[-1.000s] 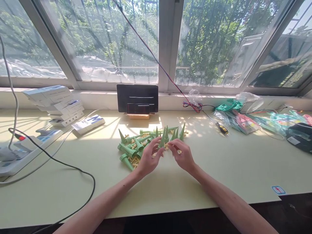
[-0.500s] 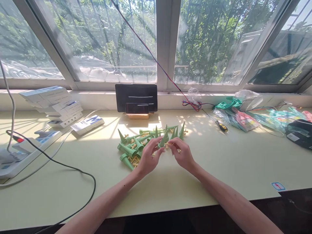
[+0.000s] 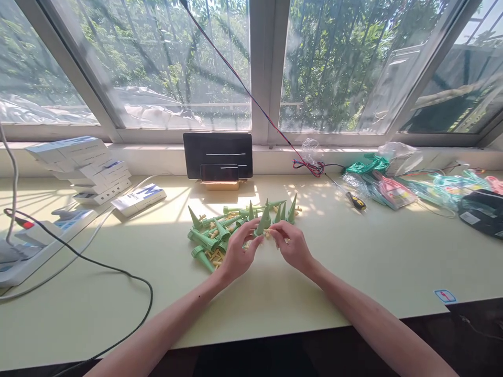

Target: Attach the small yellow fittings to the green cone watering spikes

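Note:
My left hand [image 3: 239, 248] is closed around the base of a green plastic watering spike [image 3: 261, 226], which points upward. Close beside it, the fingers of my right hand [image 3: 290, 243] pinch a small yellow valve piece [image 3: 268, 231] at the spike's side. Whether the valve sits inside the spike's hole or just touches it is too small to tell. To the left and behind my hands lies a heap of similar green spikes [image 3: 203, 241], mixed with loose yellow valves [image 3: 216, 256]. Several more spikes [image 3: 291, 209] stand upright just beyond my fingers.
A tablet [image 3: 218, 152] and a phone [image 3: 219, 173] lean in a wooden stand [image 3: 220, 185] by the window. White boxes [image 3: 78, 162], a power strip [image 3: 43, 251] and a black cable [image 3: 118, 271] occupy the left. At right are a screwdriver [image 3: 356, 201] and bagged items [image 3: 393, 191].
The view has shifted slightly, so everything sits a little further left. Both hands keep nearly the same pose, with the spike and the yellow valve still held together.

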Action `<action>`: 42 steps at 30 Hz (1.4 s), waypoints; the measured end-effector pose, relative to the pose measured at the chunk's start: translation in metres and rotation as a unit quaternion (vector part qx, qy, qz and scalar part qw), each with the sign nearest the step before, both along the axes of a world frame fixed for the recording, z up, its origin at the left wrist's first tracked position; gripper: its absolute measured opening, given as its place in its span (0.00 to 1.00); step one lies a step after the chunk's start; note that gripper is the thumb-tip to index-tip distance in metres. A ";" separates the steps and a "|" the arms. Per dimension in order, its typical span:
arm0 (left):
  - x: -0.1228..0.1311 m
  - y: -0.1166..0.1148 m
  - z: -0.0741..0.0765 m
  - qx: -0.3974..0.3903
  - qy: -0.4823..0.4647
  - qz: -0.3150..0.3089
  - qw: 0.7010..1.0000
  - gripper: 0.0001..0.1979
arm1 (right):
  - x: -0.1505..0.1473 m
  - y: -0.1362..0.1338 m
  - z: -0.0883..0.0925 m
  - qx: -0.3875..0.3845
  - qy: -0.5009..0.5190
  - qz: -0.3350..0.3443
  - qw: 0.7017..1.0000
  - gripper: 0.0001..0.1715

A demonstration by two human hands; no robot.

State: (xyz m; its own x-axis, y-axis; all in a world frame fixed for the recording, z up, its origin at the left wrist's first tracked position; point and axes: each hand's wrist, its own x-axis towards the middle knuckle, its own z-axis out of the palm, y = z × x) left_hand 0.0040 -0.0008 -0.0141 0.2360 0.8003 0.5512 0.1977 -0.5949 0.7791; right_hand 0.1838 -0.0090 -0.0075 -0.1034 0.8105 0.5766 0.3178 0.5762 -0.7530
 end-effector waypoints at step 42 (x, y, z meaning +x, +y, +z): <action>0.006 -0.006 0.008 -0.090 -0.058 -0.051 0.993 0.19 | 0.002 0.003 -0.004 0.008 -0.065 -0.006 0.998 0.24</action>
State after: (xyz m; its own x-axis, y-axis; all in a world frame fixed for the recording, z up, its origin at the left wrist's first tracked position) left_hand 0.0101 -0.0073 -0.0063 0.2653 0.8636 0.4287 0.0467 -0.4557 0.8889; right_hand 0.1857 -0.0064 -0.0114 -0.1688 0.8023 0.5726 0.4181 0.5844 -0.6955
